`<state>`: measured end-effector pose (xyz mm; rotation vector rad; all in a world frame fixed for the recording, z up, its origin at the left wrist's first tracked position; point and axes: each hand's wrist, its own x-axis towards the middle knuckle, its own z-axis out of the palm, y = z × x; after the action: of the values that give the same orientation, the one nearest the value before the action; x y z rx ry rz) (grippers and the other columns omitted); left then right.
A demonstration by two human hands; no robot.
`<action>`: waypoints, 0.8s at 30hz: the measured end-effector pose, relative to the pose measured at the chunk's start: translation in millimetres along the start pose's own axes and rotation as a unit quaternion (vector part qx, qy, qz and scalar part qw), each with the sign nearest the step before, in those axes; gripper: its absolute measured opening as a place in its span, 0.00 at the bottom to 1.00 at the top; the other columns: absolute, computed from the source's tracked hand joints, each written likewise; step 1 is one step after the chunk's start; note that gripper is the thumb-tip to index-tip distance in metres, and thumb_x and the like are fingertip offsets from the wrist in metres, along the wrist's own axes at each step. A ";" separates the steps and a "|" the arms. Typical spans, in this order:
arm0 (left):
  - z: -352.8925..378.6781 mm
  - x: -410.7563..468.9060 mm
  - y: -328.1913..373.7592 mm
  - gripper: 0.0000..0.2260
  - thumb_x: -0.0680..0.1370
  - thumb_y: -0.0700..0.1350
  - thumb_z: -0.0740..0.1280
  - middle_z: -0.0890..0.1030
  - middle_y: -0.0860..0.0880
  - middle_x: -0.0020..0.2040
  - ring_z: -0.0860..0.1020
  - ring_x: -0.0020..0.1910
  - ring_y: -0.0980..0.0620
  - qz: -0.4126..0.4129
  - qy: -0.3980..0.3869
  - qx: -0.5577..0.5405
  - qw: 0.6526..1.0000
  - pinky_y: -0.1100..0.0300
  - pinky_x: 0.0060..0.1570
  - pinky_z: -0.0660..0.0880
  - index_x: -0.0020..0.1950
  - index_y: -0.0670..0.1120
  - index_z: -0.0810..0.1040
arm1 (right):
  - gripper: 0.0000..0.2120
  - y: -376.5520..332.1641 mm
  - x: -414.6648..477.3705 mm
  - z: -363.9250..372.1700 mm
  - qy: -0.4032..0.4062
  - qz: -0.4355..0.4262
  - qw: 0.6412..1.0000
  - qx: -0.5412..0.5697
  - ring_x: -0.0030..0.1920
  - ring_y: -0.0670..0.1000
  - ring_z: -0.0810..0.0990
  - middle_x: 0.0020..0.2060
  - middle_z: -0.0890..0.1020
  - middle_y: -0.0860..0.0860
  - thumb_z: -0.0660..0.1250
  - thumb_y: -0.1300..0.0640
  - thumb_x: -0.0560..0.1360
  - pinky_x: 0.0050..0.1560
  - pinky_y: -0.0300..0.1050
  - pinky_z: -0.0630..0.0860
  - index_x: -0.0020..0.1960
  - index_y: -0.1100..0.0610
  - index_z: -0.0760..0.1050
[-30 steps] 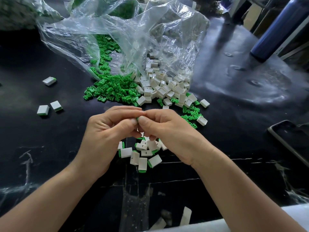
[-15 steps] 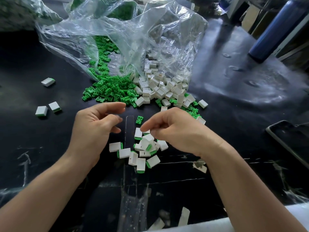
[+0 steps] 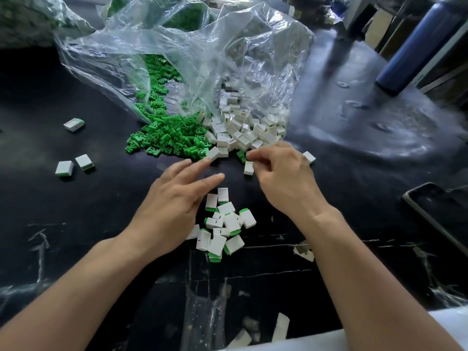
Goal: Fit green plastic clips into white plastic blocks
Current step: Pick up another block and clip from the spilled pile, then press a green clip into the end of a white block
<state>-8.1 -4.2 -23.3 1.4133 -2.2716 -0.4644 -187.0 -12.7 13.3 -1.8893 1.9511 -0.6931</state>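
Observation:
Loose green clips [image 3: 167,138] and white blocks [image 3: 243,133] spill in two heaps from a clear plastic bag [image 3: 202,59]. A small heap of blocks with green clips fitted [image 3: 222,224] lies between my wrists. My left hand [image 3: 174,206] stretches forward with straight fingers, the longest fingertip at a white block [image 3: 215,154] on the heap's near edge. My right hand [image 3: 283,178] reaches with curled fingers over a lone white block [image 3: 249,167] and a few green clips [image 3: 241,155]. Its fingertips hide whether they pinch anything.
Three fitted blocks lie apart at the left [image 3: 74,124], [image 3: 64,168], [image 3: 85,162]. A phone [image 3: 435,211] lies at the right edge and a blue bottle [image 3: 415,46] stands at the back right. White scraps [image 3: 279,325] sit near the table's front edge.
My hands, joined on a piece a second ago, separated and dropped it on the near heap. Both then moved forward to the loose heaps.

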 end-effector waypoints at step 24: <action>-11.4 -7.1 8.9 0.10 0.67 0.31 0.74 0.82 0.45 0.41 0.80 0.39 0.42 -0.043 0.099 -0.031 0.994 0.46 0.42 0.78 0.46 0.41 0.84 | 0.14 10.6 8.3 12.1 -0.045 0.001 0.996 -0.076 0.54 0.52 0.72 0.52 0.74 0.52 0.70 0.57 0.72 0.51 0.40 0.63 0.57 0.54 0.75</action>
<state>-6.1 5.3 -10.5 1.4611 -2.0300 -0.3982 -189.5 -22.3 -1.8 -1.9692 1.9997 -0.4611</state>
